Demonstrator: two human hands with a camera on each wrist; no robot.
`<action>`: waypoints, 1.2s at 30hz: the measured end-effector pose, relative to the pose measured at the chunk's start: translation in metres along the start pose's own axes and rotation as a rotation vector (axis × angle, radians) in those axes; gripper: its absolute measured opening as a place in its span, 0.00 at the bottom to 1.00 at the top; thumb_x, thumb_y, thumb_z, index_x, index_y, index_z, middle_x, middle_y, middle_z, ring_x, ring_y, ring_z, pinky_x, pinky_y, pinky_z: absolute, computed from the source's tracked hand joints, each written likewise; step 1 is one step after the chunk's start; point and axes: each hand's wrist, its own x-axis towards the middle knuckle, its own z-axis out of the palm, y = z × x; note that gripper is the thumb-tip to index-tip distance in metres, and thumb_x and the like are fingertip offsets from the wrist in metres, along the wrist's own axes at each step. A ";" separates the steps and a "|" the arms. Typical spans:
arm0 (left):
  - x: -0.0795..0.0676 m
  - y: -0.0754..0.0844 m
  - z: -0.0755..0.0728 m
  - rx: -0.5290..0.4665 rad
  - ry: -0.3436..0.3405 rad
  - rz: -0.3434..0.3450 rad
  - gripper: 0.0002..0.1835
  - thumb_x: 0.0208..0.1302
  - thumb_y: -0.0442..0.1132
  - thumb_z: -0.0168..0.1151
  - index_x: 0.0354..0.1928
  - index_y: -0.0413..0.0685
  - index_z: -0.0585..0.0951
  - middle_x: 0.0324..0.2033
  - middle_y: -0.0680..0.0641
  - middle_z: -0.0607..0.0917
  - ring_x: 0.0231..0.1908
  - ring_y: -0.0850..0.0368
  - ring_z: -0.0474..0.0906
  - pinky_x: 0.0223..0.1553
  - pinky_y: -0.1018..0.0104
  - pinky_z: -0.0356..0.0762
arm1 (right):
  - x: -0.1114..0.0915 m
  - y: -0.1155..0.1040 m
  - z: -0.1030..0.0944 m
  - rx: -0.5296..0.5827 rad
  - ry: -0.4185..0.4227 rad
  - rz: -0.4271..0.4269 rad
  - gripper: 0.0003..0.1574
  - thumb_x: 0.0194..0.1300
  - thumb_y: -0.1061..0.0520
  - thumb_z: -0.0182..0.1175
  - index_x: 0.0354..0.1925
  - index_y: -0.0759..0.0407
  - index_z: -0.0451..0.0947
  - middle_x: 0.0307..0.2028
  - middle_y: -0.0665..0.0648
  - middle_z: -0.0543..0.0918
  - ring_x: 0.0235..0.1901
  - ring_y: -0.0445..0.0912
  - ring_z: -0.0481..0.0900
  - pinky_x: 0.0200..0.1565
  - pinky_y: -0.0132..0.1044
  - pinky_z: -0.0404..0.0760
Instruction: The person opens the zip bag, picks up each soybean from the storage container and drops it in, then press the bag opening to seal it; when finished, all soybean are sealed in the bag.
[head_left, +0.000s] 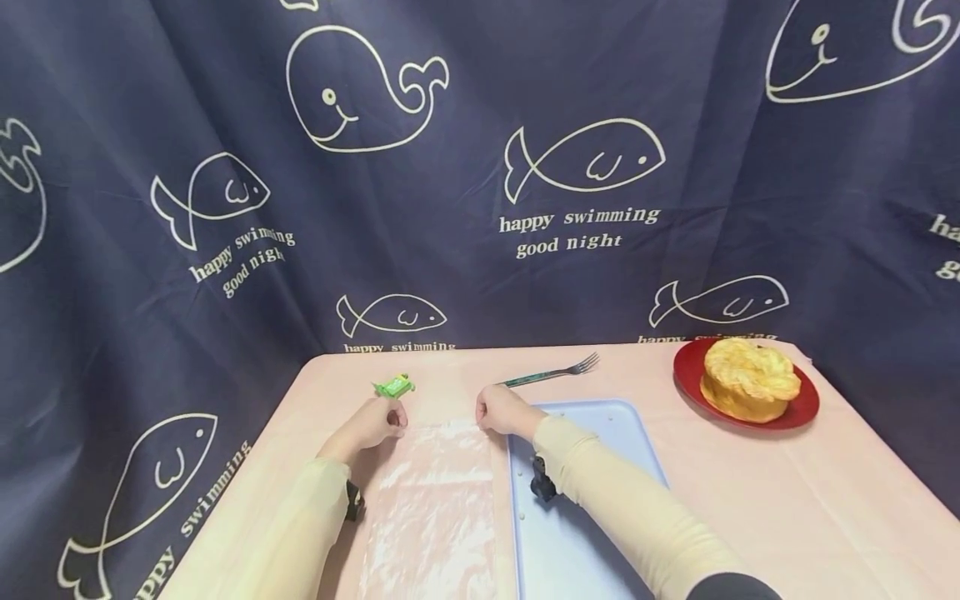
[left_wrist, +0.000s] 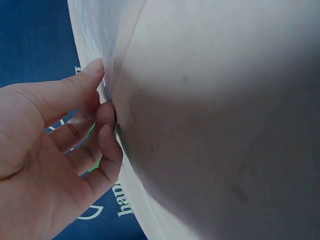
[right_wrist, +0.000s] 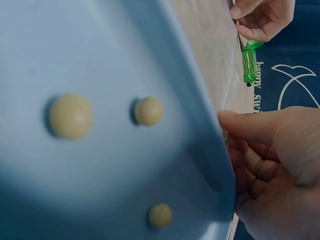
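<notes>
A clear plastic bag [head_left: 435, 508] lies flat along the pink tabletop, its far edge stretched between two hands. My left hand [head_left: 377, 422] pinches the far left corner of the film between thumb and fingertips; the left wrist view shows the thumb [left_wrist: 92, 70] pressing on it. At the far right corner my right hand [head_left: 506, 410] pinches the film the same way, beside the tray's rim. The light blue tray [head_left: 555, 533] sits under the right forearm. Small round yellowish balls [right_wrist: 71, 116] rest in it.
Just beyond the left hand lies a green-wrapped candy [head_left: 394, 385]. A fork [head_left: 551, 373] with a dark green handle is behind the right hand. At the right, a red plate [head_left: 686, 371] bears a round golden bread [head_left: 750, 379]. A dark blue curtain [head_left: 465, 208] hangs behind the table.
</notes>
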 end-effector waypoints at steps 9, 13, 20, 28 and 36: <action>-0.005 0.002 -0.007 -0.034 0.009 0.012 0.10 0.59 0.30 0.71 0.28 0.48 0.78 0.27 0.54 0.78 0.32 0.57 0.71 0.43 0.57 0.74 | -0.006 -0.003 -0.007 0.009 0.008 -0.010 0.13 0.63 0.68 0.62 0.24 0.57 0.76 0.21 0.48 0.74 0.23 0.41 0.70 0.28 0.32 0.72; -0.014 0.002 -0.013 -0.051 0.104 0.107 0.08 0.61 0.31 0.70 0.29 0.48 0.80 0.25 0.55 0.77 0.29 0.59 0.72 0.37 0.59 0.75 | -0.013 -0.003 -0.018 0.059 0.014 -0.070 0.10 0.66 0.66 0.63 0.27 0.58 0.77 0.25 0.49 0.77 0.24 0.40 0.73 0.30 0.32 0.76; -0.046 0.020 -0.030 -0.137 0.251 0.244 0.08 0.62 0.29 0.68 0.32 0.51 0.82 0.29 0.56 0.80 0.34 0.58 0.76 0.42 0.51 0.79 | -0.027 -0.007 -0.043 0.260 -0.023 -0.164 0.01 0.66 0.63 0.65 0.36 0.60 0.82 0.31 0.50 0.86 0.31 0.40 0.81 0.39 0.35 0.81; -0.063 0.045 -0.043 -0.172 0.322 0.351 0.10 0.62 0.28 0.70 0.33 0.53 0.83 0.31 0.58 0.80 0.35 0.61 0.78 0.40 0.49 0.81 | -0.027 -0.030 -0.047 0.485 -0.144 -0.233 0.16 0.74 0.54 0.59 0.43 0.67 0.87 0.34 0.56 0.90 0.37 0.48 0.88 0.47 0.39 0.85; -0.075 0.048 -0.047 -0.178 0.327 0.358 0.10 0.62 0.27 0.69 0.33 0.54 0.83 0.31 0.59 0.79 0.35 0.61 0.77 0.39 0.57 0.80 | -0.021 -0.051 -0.040 0.480 -0.164 -0.259 0.11 0.70 0.57 0.64 0.38 0.64 0.88 0.33 0.53 0.90 0.35 0.49 0.87 0.44 0.36 0.85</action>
